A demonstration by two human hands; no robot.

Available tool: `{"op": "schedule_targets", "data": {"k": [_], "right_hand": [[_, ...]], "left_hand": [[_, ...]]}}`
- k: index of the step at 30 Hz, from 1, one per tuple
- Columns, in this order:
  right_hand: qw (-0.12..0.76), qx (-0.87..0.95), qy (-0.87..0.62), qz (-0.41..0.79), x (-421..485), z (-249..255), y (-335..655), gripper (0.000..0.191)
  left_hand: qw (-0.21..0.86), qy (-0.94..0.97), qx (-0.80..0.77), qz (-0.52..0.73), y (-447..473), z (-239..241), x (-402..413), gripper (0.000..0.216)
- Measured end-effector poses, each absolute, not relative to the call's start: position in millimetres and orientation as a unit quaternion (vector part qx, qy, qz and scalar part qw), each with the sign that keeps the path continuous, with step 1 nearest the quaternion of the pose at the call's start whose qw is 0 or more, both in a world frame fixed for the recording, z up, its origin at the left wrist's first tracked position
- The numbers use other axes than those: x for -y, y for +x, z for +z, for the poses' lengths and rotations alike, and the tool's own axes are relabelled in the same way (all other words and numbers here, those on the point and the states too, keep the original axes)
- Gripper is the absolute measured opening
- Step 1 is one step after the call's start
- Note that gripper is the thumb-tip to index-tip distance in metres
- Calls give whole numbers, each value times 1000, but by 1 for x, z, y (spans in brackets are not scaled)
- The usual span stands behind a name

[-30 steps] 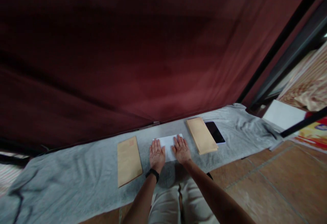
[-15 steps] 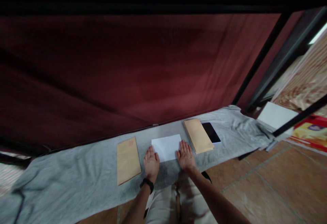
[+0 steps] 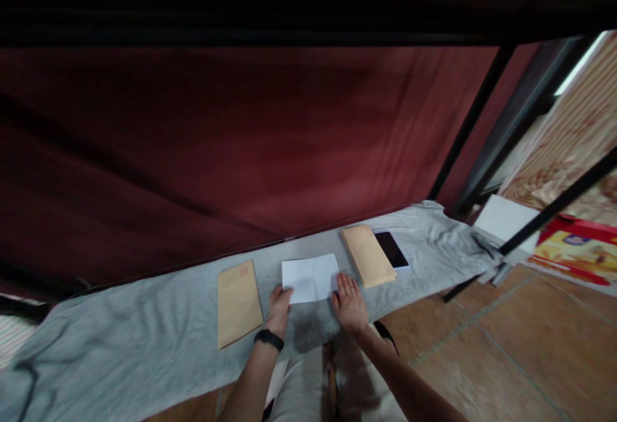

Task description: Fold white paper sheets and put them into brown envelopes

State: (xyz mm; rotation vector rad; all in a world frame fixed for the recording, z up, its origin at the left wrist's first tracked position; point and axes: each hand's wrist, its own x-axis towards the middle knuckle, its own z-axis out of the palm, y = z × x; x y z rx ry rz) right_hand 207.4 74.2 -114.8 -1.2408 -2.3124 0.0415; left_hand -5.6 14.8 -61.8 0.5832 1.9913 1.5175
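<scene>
A white sheet of paper (image 3: 303, 279) with a crease down its middle lies on the grey cloth between my hands. My left hand (image 3: 278, 309), with a dark band on the wrist, pinches the sheet's lower left corner, thumb on top. On the sheet's right edge my right hand (image 3: 349, 302) rests flat, fingers stretched out. A brown envelope (image 3: 238, 304) lies left of my left hand. Beyond my right hand is a stack of brown envelopes (image 3: 369, 256), partly over or against a dark-screened phone or tablet (image 3: 391, 250).
The long grey cloth (image 3: 159, 325) covers a narrow bench in front of a dark red panel (image 3: 270, 139). Black metal bars (image 3: 475, 120) stand at the right. A white box-like object (image 3: 506, 219) and a red and yellow package (image 3: 576, 248) sit beyond the bench's right end.
My left hand has gone from lying flat by the sheet's left edge to pinching its lower left corner. A middle crease now shows in the sheet. The view has shifted slightly.
</scene>
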Motion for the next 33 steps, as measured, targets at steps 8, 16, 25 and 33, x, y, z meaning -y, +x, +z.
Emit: {"op": "schedule_targets", "data": {"k": [8, 16, 25, 33], "right_hand": [[246, 894, -366, 78, -53, -82, 181, 72], [440, 645, -382, 494, -71, -20, 145, 46], [495, 469, -318, 659, -68, -7, 165, 52], [371, 507, -406, 663, -55, -71, 196, 50]], "left_hand": [[352, 185, -708, 583, 10, -43, -12, 43], [369, 246, -641, 626, 8, -13, -12, 59], [453, 156, -555, 680, 11, -26, -2, 44], [345, 266, -663, 609, -11, -49, -6, 45]]}}
